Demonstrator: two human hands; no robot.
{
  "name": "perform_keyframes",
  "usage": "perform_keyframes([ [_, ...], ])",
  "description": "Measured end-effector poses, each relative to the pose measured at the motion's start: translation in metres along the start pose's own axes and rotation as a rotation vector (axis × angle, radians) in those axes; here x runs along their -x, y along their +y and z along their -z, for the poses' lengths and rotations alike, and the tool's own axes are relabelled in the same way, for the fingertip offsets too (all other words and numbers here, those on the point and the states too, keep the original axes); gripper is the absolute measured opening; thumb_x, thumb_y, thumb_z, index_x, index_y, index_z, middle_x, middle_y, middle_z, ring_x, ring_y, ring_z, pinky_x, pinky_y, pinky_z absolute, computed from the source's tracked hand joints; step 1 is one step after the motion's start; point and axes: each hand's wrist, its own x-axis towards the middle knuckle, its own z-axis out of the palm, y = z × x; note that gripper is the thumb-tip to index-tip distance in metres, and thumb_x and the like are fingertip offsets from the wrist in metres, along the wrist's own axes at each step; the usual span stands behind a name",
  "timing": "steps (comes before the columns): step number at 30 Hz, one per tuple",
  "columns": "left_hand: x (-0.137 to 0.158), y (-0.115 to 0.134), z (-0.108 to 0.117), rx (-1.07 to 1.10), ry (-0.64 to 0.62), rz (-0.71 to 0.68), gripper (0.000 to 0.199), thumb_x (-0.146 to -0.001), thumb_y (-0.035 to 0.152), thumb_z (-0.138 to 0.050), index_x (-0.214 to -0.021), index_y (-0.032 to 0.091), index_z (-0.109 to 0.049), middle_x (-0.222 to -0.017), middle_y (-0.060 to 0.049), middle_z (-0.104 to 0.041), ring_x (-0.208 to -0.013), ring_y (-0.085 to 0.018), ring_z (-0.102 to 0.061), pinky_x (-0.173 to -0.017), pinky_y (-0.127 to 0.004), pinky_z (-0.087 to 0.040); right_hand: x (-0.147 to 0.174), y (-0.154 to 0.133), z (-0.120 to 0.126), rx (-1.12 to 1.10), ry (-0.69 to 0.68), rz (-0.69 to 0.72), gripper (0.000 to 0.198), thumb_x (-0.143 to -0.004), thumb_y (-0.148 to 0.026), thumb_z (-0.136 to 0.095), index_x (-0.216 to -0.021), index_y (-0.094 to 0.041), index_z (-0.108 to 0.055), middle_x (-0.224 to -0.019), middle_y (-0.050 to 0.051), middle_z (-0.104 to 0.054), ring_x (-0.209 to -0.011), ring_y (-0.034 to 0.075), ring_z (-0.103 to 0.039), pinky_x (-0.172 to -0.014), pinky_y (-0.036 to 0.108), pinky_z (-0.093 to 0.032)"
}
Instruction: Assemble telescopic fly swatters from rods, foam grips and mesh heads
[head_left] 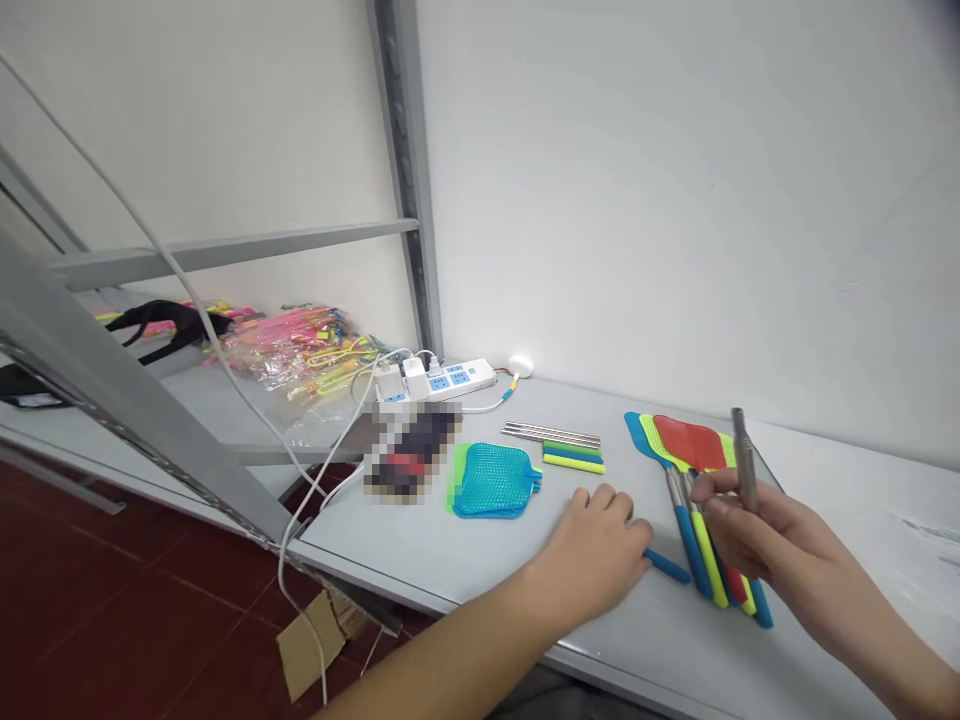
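My left hand (596, 550) is low over the grey table, fingers curled round a blue handle tube (667, 566) whose end sticks out to the right. Pinched upright in my right hand (776, 530) is a steel telescopic rod (742, 455). Behind and partly beneath that hand lies a fanned group of fly swatters with coloured mesh heads (686, 442) and blue, yellow and red handles (691, 550). Left of centre are loose blue and green swatter heads (495, 482), stacked flat. Several steel rods (551, 434) lie beyond my left hand, beside green, blue and yellow handle tubes (574, 458).
A white power strip (454, 380) with plugs and cables stands against the wall. To its left are clear bags of colourful items (300, 345) behind a grey rack post (187, 400). White cable (281, 560) hangs over the table's front-left edge. Cardboard (311, 645) lies on the floor.
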Motion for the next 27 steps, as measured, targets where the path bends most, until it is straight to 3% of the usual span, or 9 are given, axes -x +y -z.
perform_keyframes([
  [3,0.005,-0.001,0.008,0.111,0.029,0.049,0.016,-0.091,0.034,-0.060,-0.093,0.018,-0.060,-0.090,-0.004,-0.064,-0.087,-0.022,-0.057,-0.075,-0.036,-0.041,0.014,0.005,-0.005,-0.133,0.038,0.074,0.031,-0.091,-0.048,-0.056,-0.109,-0.024,-0.060,-0.060,-0.004,-0.037,-0.054,0.015,-0.038,-0.048,0.028,-0.032],
  [7,0.013,0.000,0.016,0.528,0.175,0.172,0.012,-0.088,0.029,-0.064,-0.089,0.019,-0.058,-0.077,0.002,-0.063,-0.068,-0.014,-0.055,-0.068,-0.029,-0.041,0.024,0.002,-0.012,-0.089,0.097,0.232,0.027,-0.093,-0.047,-0.051,-0.095,-0.024,-0.065,-0.072,0.003,-0.050,-0.069,0.019,-0.049,-0.057,0.031,-0.041],
  [10,0.021,0.004,0.023,0.798,0.273,0.190,0.014,-0.083,0.028,-0.068,-0.087,0.018,-0.060,-0.074,0.002,-0.059,-0.066,-0.012,-0.054,-0.063,-0.025,-0.042,0.026,-0.002,-0.018,0.034,0.136,0.324,0.035,-0.094,-0.050,-0.046,-0.087,-0.023,-0.068,-0.079,0.005,-0.053,-0.074,0.019,-0.050,-0.060,0.030,-0.041],
  [13,0.027,0.007,0.028,0.909,0.299,0.189,0.011,-0.089,0.030,-0.061,-0.089,0.019,-0.059,-0.085,-0.002,-0.059,-0.078,-0.014,-0.057,-0.072,-0.027,-0.046,0.026,-0.005,-0.027,0.073,0.214,0.335,0.046,-0.097,-0.053,-0.038,-0.085,-0.022,-0.069,-0.067,0.002,-0.046,-0.062,0.016,-0.045,-0.055,0.029,-0.038],
  [16,0.030,0.008,0.029,0.890,0.246,0.242,0.012,-0.097,0.025,-0.041,-0.096,0.020,-0.052,-0.100,-0.006,-0.061,-0.089,-0.016,-0.058,-0.079,-0.029,-0.046,0.025,-0.011,-0.035,0.061,0.250,0.341,0.047,-0.097,-0.054,-0.038,-0.084,-0.021,-0.069,-0.059,0.000,-0.043,-0.054,0.015,-0.042,-0.049,0.028,-0.034],
  [18,0.031,0.009,0.027,0.810,0.170,0.273,0.013,-0.099,0.024,-0.035,-0.098,0.021,-0.049,-0.093,-0.004,-0.062,-0.083,-0.016,-0.058,-0.074,-0.029,-0.044,0.024,-0.018,-0.038,0.051,0.250,0.371,0.041,-0.096,-0.053,-0.044,-0.082,-0.022,-0.068,-0.060,0.000,-0.048,-0.053,0.014,-0.043,-0.048,0.027,-0.034],
  [21,0.029,0.009,0.022,0.649,0.080,0.239,0.012,-0.097,0.023,-0.037,-0.091,0.022,-0.047,-0.075,0.000,-0.057,-0.070,-0.017,-0.054,-0.064,-0.028,-0.040,0.018,-0.027,-0.042,0.060,0.237,0.435,0.037,-0.095,-0.049,-0.049,-0.075,-0.022,-0.064,-0.063,0.000,-0.052,-0.054,0.014,-0.046,-0.050,0.027,-0.036],
  [27,0.026,0.007,0.015,0.524,0.069,0.233,0.015,-0.091,0.019,-0.042,-0.076,0.023,-0.042,-0.064,0.003,-0.051,-0.055,-0.015,-0.045,-0.053,-0.028,-0.030,0.005,-0.018,-0.050,0.200,0.191,0.442,0.039,-0.097,-0.044,-0.048,-0.066,-0.022,-0.055,-0.056,-0.003,-0.046,-0.054,0.012,-0.044,-0.051,0.025,-0.035],
])
